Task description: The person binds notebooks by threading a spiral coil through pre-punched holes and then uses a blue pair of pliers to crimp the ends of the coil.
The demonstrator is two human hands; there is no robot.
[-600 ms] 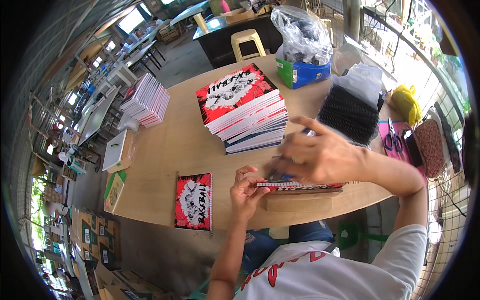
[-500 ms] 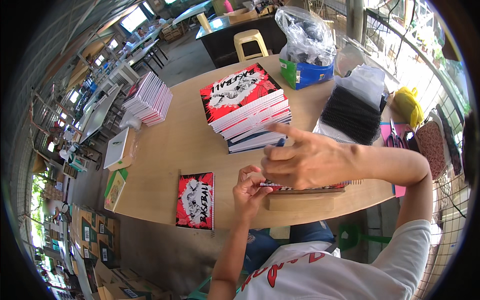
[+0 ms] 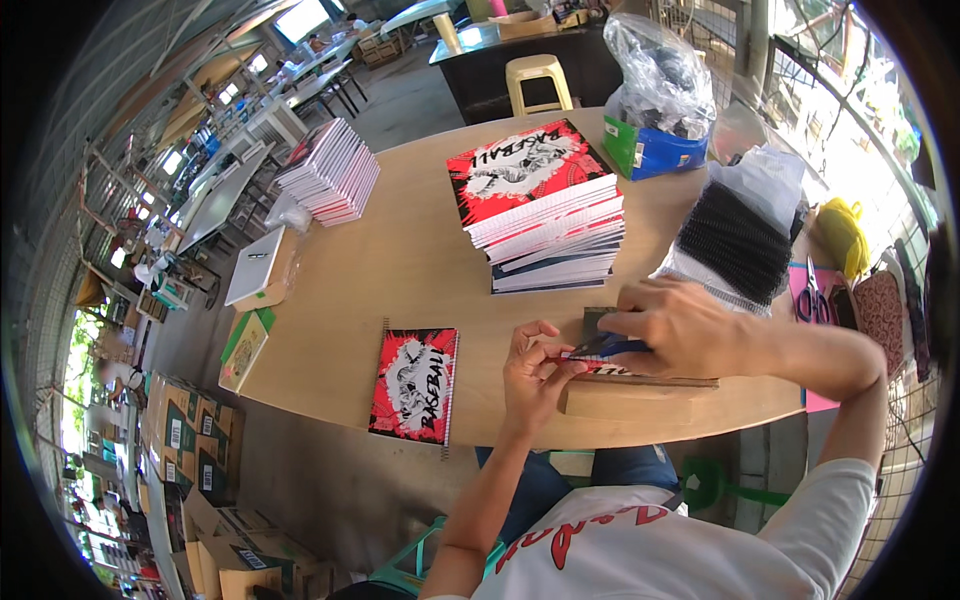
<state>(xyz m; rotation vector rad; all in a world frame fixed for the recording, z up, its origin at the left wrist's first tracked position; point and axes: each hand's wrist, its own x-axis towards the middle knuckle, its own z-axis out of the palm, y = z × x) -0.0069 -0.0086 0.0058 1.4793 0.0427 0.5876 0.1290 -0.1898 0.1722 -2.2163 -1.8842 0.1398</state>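
Red, black and white notebook [image 3: 612, 368] near the front edge of the pale wood tabletop [image 3: 325, 335], beneath both hands

The left hand [image 3: 537, 378] pinches the notebook's left end between thumb and fingertips. The right hand [image 3: 680, 330], coming from the right, curls around a small blue-handled tool [image 3: 612, 347], its dark tip close to the left fingertips; whether that tip touches them is too small to tell. On the near side of the notebook lies a long, pale wooden block [image 3: 630, 403].

To the left, a matching spiral-bound notebook with a red cover [image 3: 413, 385] lies flat, well apart from the hands. Farther off stands a tall, uneven stack of red-covered books [image 3: 535, 185], with a second, white-edged stack [image 3: 330, 172] at the far left. On the right, black wire coils [image 3: 735, 240] rest on clear plastic, near dark-handled scissors [image 3: 812, 303] and a yellow bundle [image 3: 842, 237].
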